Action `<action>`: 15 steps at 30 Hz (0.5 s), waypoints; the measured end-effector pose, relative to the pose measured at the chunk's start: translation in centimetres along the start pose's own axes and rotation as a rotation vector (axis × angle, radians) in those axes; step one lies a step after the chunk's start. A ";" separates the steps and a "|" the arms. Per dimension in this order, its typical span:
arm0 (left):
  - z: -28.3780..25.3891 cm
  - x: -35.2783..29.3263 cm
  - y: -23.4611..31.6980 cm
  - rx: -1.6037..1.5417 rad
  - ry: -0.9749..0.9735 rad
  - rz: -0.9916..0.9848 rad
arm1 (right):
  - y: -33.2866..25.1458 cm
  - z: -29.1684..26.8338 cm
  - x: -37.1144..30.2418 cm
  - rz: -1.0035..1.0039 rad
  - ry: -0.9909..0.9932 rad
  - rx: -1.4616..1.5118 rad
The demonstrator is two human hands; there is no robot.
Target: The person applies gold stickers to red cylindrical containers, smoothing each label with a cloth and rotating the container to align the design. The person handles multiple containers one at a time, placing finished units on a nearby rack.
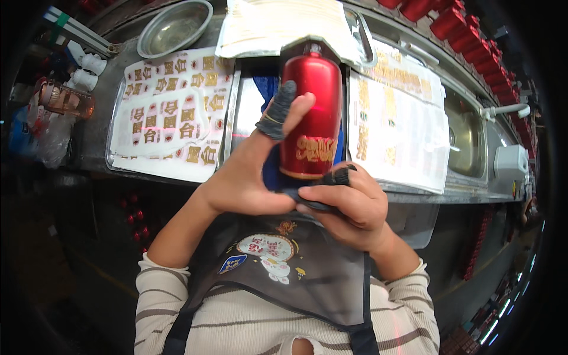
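Observation:
A glossy red bottle [312, 112] with gold lettering near its base is in front of me over a blue cloth [273, 160], neck pointing away. My left hand [248, 171] has its fingers raised and spread, overlapping the bottle's left side; whether they touch it I cannot tell. Black wrapping covers one raised finger and the thumb tip. Below the bottle's base, my right hand [355, 207] closes its thumb and fingers on the black finger wrap [290, 194] at the left thumb's tip. Another of its fingers wears black wrapping too.
Sheets of gold-and-red decals [168, 124] lie on a tray at left, and more decal sheets [399, 130] at right. A metal bowl [176, 28] and a white padded stack [284, 23] stand farther back. At right are a sink [464, 133] with faucet and several red bottles [467, 41].

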State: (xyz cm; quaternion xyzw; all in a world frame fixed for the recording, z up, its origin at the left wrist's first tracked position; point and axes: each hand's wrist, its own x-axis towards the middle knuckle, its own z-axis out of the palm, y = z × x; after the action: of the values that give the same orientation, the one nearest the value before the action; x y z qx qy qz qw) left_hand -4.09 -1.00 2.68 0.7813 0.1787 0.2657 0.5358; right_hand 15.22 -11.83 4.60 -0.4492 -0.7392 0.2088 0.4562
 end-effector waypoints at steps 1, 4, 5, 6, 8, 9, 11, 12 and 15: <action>-0.7 -0.1 0.0 -0.088 0.127 0.038 | 0.2 -0.5 -0.8 0.143 0.048 -0.012; -3.3 1.8 0.9 -0.434 0.573 0.012 | 3.4 -2.4 -0.7 0.716 0.468 0.630; -3.6 3.5 1.0 -0.361 0.727 0.092 | 5.2 -3.0 -1.1 0.742 0.496 0.735; -4.4 4.4 -0.8 -0.210 0.730 -0.022 | 7.3 -4.1 -2.7 0.780 0.539 0.789; -3.0 8.2 -1.9 0.250 0.631 -0.155 | 6.8 -4.1 -4.1 0.828 0.473 0.641; -1.5 9.4 -3.6 0.384 0.588 -0.065 | 6.2 -3.7 -5.1 0.863 0.343 0.435; 1.0 10.4 -7.7 0.767 0.719 0.216 | 4.0 -1.0 -3.7 0.547 0.112 -0.020; 1.1 10.6 -7.6 0.750 0.730 0.204 | 3.9 0.5 -3.2 0.505 0.112 -0.067; 0.8 12.1 -7.5 0.416 0.589 -0.166 | 5.6 4.2 -1.7 0.385 0.178 -0.050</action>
State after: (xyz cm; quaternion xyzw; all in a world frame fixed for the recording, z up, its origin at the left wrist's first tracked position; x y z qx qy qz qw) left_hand 6.02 7.95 -1.85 0.7465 0.4380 0.3928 0.3106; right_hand 14.60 -9.98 -2.34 -0.6102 -0.6014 0.2331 0.4600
